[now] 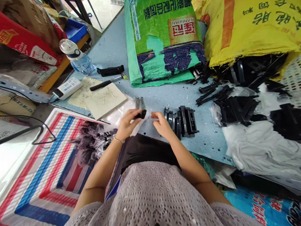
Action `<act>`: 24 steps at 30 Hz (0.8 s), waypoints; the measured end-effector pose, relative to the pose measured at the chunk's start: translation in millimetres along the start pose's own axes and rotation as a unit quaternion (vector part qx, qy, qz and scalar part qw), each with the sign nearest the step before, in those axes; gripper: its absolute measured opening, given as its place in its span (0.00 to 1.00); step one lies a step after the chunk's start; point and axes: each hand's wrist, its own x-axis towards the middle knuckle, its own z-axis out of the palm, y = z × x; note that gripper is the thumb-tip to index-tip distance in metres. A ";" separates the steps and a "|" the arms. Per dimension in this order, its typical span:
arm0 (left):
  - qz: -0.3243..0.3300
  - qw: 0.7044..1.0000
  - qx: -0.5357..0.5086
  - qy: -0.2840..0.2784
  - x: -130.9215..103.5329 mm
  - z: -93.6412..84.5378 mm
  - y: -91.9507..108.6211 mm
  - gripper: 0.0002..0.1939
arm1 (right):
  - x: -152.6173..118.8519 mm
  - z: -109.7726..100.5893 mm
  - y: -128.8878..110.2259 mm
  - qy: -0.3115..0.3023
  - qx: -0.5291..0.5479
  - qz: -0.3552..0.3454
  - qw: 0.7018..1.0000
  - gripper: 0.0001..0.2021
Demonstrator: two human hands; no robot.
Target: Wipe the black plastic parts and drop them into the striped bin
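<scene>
Pinching one black part (144,113) between thumb and fingers, the left hand (129,123) is holding it just above the near side of the desk (164,94), probably to steady it. Clear plastic (140,102) is showing beside it; whether it is enclosing the part, I can't tell. The right hand (161,123) is hovering nearby, half open with fingers bent, seemingly gripping nothing. Just beyond, a row (188,121) is standing, likely for easy reach, packed too tightly for counting. Farther out, two sacks are sitting: one green sack (164,31), one yellow sack (249,31). Leftward, one tool (100,85) is lying near one bottle (82,64); below, one basket (44,153) is holding bagged parts (91,141).
</scene>
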 end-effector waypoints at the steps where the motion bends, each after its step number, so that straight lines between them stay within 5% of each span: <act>1: -0.030 0.997 -0.052 0.039 2.7 -2.2 -0.3 0.18 | 5.9 4.2 -0.7 0.017 -0.057 -0.019 0.998 0.22; 5: -0.123 0.935 -0.283 0.177 13.6 -10.0 1.4 0.18 | 25.3 27.8 -7.1 -0.045 -0.221 -0.059 0.972 0.27; 9: -0.158 0.869 -0.399 0.247 17.8 -35.3 14.5 0.20 | 32.1 37.6 -14.2 -0.040 -0.295 -0.041 0.954 0.27; 13: -0.201 0.872 -0.363 0.260 -16.8 -101.4 51.3 0.19 | 31.5 32.4 -19.7 -0.040 -0.356 -0.039 0.933 0.25; 17: -0.339 0.915 -0.143 0.167 -89.2 -179.8 72.9 0.19 | 28.6 29.3 -14.7 -0.036 -0.358 -0.071 0.930 0.24; 20: -0.466 0.882 0.041 0.056 -144.5 -200.0 37.1 0.19 | 26.4 31.5 -6.5 -0.017 -0.336 -0.104 0.936 0.23; 24: -0.530 0.822 0.198 0.068 -197.1 -173.3 -39.5 0.10 | 18.2 33.8 -4.3 -0.024 -0.291 -0.123 0.948 0.19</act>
